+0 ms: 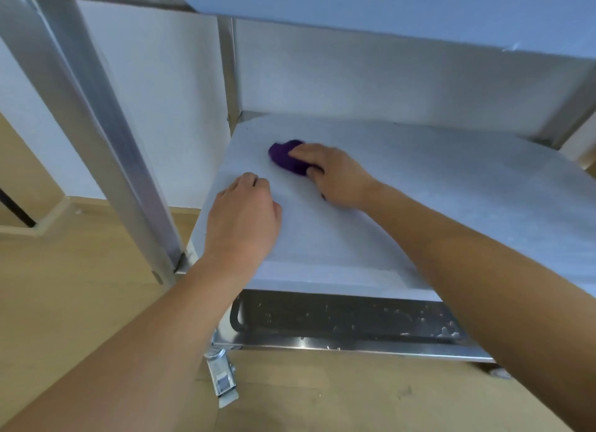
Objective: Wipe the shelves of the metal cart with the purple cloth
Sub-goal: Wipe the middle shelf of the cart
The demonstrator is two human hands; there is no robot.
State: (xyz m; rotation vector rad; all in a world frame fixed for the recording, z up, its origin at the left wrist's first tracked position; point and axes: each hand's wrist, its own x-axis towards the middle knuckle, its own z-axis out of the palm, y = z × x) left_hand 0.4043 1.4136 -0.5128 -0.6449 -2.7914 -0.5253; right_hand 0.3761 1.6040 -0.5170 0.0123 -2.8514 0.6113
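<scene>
Caster point(222, 377) sits low in the frame under the metal cart point(106, 141). On its middle shelf point(451, 206), centre frame, the left hand point(242, 218) rests with fingers curled, holding nothing; just beyond, the right hand point(335, 177) grips the purple cloth point(285, 156) against the shelf.

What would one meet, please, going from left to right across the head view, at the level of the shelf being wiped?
front left cart post → left hand, resting on the shelf → purple cloth → right hand, holding the cloth
</scene>
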